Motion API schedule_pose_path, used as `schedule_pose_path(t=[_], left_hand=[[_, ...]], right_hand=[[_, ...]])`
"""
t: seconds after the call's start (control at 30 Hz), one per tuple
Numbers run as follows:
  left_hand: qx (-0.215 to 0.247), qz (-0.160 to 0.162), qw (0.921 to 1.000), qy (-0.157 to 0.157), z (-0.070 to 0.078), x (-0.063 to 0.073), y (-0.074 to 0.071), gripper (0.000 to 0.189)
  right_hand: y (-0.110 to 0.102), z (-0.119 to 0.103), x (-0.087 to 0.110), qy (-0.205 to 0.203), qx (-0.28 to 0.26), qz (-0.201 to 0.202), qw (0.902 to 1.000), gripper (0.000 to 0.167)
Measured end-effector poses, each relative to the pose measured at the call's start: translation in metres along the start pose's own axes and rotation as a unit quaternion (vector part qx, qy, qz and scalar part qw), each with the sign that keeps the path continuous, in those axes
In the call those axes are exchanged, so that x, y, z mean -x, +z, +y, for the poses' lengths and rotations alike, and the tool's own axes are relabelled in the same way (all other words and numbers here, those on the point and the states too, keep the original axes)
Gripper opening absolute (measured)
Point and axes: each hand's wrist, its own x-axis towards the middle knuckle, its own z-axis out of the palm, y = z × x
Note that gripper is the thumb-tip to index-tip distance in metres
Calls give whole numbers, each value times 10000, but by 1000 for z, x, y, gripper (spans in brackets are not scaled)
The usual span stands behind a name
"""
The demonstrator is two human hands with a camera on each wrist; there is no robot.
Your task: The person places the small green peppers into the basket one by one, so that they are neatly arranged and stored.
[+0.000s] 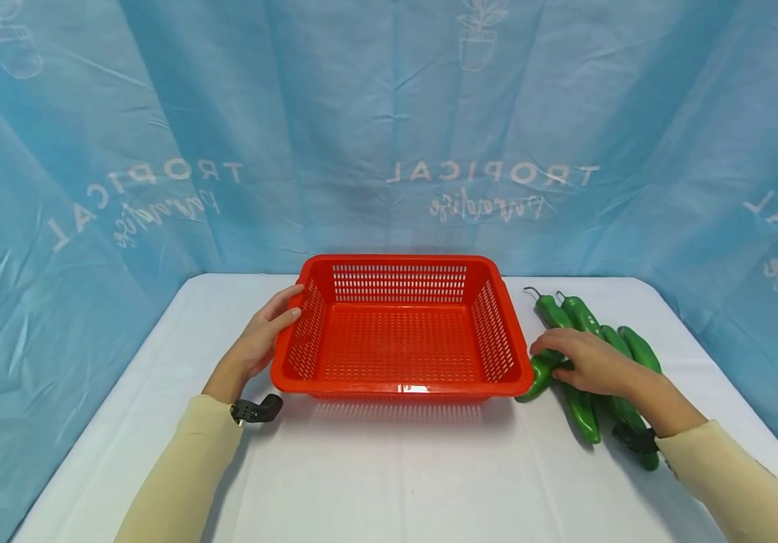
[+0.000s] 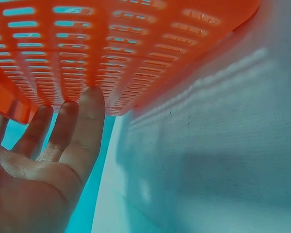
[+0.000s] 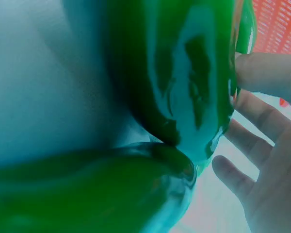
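Note:
A red plastic basket [image 1: 402, 388] with slotted walls stands upright on the table. At its left side my left hand [image 1: 262, 332] touches the rim. In the left wrist view, the fingers [image 2: 89, 121] reach up straight and spread against the outside of the slotted wall. My right hand [image 1: 588, 362] is over the long green peppers to the right of the basket. Its fingers and thumb lie on either side of a curved green pepper [image 1: 538, 377] close to the basket's right corner. In the right wrist view, loosely bent fingers [image 3: 262, 114] show behind large, near green peppers [image 3: 184, 63].
More green peppers [image 1: 640, 348] lie side by side under and beyond the right hand and wrist, some with stems toward the back. A white cloth [image 1: 389, 483] covers the table. A blue printed curtain [image 1: 334, 136] hangs around the back and sides.

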Motion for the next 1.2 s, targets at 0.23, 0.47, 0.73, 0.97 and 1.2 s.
schedule_pose_path(t=[0.23, 0.47, 0.73, 0.97, 1.2], left_hand=[[-25, 48, 10000, -7, -1, 0, 0, 62], [1, 101, 9999, -27, -2, 0, 1, 63], [30, 84, 10000, -23, -1, 0, 1, 64], [83, 24, 10000, 28, -1, 0, 0, 61], [127, 16, 9999, 32, -3, -1, 0, 61]], right_hand=[[2, 1, 1, -56, 128, -78, 9999, 42], [-2, -3, 5, 82, 84, 32, 9999, 41], [-23, -8, 12, -170, 271, 605, 9977, 45], [-36, -7, 18, 224, 207, 662, 9973, 44], [-41, 0, 25, 647, 212, 867, 9939, 46]])
